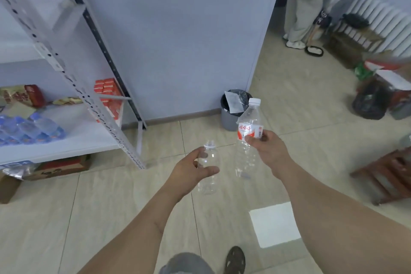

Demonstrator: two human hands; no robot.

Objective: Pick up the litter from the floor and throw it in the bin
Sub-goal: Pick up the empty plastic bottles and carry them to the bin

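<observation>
Bottles filled both hands. One person's left hand (191, 170) was curled round a small clear bottle (209, 169) with no cap, thumb across its front and fingers behind, the bottle roughly upright above the tiled floor (111, 202). The right hand (265, 148) pinched a taller clear bottle (248, 138) at its red-and-white label, thumb on the near side; this one had a white cap and leaned slightly, its base pointing down toward the left. Both bottles looked empty and were held apart from each other.

Beyond the taller bottle, a grey bin (230, 118) with a black liner stood on the floor against the pale wall panel (178, 40), with a flat clear wrapper sticking out of its mouth. The bottle's cap overlapped the bin's right edge in view, though the bottle was nearer the camera.

On the floor close to the right forearm lay a white sheet of paper (274, 224). A sandalled foot (234, 261) showed at the bottom edge. To the left stood a white metal shelf unit (73, 135) carrying shrink-wrapped water bottles (26, 129) and red boxes (109, 95). At far right sat a black rubbish bag (370, 102) and a brown wooden stool (387, 176). Another person (311, 0) stood in the background near a white radiator (382, 20)
</observation>
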